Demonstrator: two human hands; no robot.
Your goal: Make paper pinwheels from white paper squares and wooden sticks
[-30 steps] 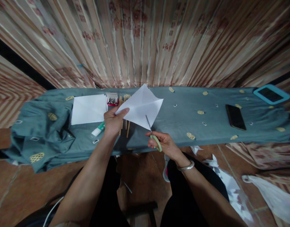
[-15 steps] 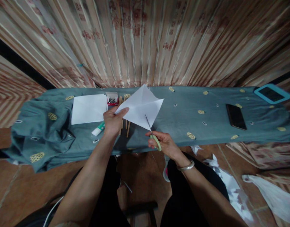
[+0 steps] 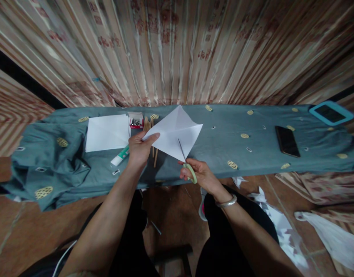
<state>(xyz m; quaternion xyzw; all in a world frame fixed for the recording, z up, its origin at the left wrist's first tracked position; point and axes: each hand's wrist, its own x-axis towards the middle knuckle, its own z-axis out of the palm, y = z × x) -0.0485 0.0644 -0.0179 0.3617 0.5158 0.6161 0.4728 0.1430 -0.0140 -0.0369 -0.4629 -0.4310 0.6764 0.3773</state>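
Note:
My left hand (image 3: 141,148) pinches a creased white sheet of paper (image 3: 172,130) by its left corner, thumb on top, holding it above the table. In my right hand (image 3: 198,172) is a pair of scissors (image 3: 191,174) with light green handles, my fingers in the loops. One blade lies over the paper near its lowest corner; the other blade is hidden, so I cannot tell how far they are apart. Beneath the paper and beside my left hand are several thin wooden sticks (image 3: 156,157). A green and white glue tube (image 3: 120,156) lies left of my left wrist.
White paper sheets (image 3: 106,132) and a small open red box (image 3: 136,120) of metal pieces lie at left. A phone (image 3: 287,141) and a blue-framed tablet (image 3: 331,113) lie at right on the cloth-covered table (image 3: 223,146). Paper scraps (image 3: 281,227) litter the floor.
The paper and my left hand have shifted slightly right and the sheet has dipped a little. The scissors stay at its lower corner, with my right hand nearly still.

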